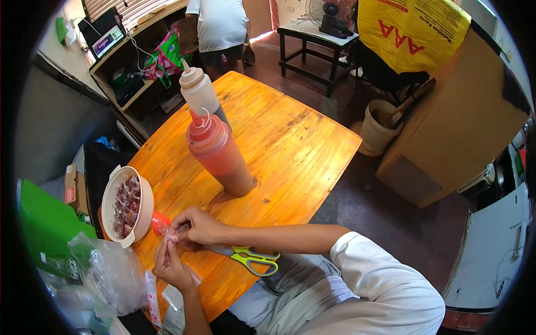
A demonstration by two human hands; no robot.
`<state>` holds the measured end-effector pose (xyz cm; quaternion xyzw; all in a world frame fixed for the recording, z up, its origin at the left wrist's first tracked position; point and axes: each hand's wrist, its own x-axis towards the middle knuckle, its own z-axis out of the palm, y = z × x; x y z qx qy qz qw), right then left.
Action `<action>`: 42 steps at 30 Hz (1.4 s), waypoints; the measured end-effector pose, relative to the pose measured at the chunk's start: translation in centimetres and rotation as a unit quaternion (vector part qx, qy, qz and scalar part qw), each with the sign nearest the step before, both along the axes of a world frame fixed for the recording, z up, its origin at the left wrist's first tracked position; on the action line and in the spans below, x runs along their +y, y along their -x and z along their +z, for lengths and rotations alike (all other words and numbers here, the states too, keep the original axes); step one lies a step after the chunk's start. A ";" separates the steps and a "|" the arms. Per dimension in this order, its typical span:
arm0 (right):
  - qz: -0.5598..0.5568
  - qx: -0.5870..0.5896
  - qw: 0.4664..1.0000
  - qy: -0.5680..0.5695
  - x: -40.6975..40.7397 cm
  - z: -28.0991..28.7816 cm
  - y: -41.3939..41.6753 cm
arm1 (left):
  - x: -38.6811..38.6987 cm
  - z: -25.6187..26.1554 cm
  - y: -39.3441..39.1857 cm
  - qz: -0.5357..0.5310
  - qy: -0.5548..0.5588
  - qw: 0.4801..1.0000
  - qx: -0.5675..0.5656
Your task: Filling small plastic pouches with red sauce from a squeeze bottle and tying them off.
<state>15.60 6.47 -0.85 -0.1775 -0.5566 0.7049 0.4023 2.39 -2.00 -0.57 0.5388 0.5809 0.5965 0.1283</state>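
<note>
My left hand [172,266] and my right hand [200,226] meet over the near left part of the wooden table. Their fingertips pinch a small piece of clear plastic wrap [168,235]; whether anything is inside it is hard to make out. Just beyond the fingers lies a red rounded object [160,222], partly covered. A cream two-handled tub [147,201] to the left holds many dark reddish balls [127,205] in clear wrap. Scissors with green and grey handles [256,260] lie beneath my right forearm, blades partly hidden.
Two squeeze bottles, a red one [220,155] and a clear one with dark liquid [201,90], stand on the wooden table [289,142]. Plastic bags [111,272] and a green box-like object [50,226] crowd the left. Another person [222,29] bends by the shelves.
</note>
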 end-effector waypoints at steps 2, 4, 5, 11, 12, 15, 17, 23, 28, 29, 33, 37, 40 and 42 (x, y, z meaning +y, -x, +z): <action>0.023 0.004 0.999 0.034 -0.1 0.2 0.0 | -0.1 0.0 0.1 0.004 0.012 1.000 0.006; 0.006 -0.002 1.000 0.008 -0.2 0.1 0.2 | -0.1 0.0 0.1 -0.013 0.011 0.997 -0.078; -0.012 -0.008 1.000 -0.019 -0.2 0.0 0.3 | -0.1 0.0 0.0 -0.012 0.012 0.997 -0.077; -0.002 -0.027 0.999 -0.037 0.2 -0.6 0.4 | -0.3 -0.4 0.0 -0.021 0.005 0.994 -0.106; -0.002 -0.027 0.999 -0.037 0.2 -0.4 0.2 | -0.3 -0.4 0.0 -0.022 -0.006 0.995 -0.093; 0.015 -0.019 0.999 -0.028 0.0 0.2 -0.3 | -0.3 -0.4 -0.1 -0.022 -0.026 0.998 -0.045; 0.005 -0.016 0.996 -0.082 -0.1 0.4 -0.3 | -0.4 -0.3 0.2 -0.020 -0.034 0.999 -0.009; 0.031 -0.029 0.996 -0.082 -0.1 0.9 -0.8 | -0.4 0.2 1.0 -0.021 -0.044 0.996 0.078; 0.096 -0.016 0.995 -0.016 0.0 0.1 -0.6 | -0.2 0.5 1.4 -0.055 -0.022 0.993 0.100; 0.105 0.002 0.994 -0.018 0.1 -0.3 -0.4 | -0.2 0.5 1.3 -0.055 -0.022 0.993 0.100; 0.181 -0.010 0.982 0.055 0.0 0.3 -0.9 | -0.4 0.7 0.9 -0.072 -0.016 0.996 0.048; 0.140 0.031 0.987 0.066 -0.5 1.1 -0.8 | -0.1 -0.4 1.1 -0.013 -0.008 1.000 -0.012; 0.091 0.026 0.995 0.043 -0.3 0.6 -0.3 | -0.3 0.0 1.2 -0.018 0.006 1.000 -0.022; 0.064 0.021 0.997 0.030 -0.2 0.1 0.0 | -0.2 0.0 0.8 -0.029 0.003 0.999 -0.031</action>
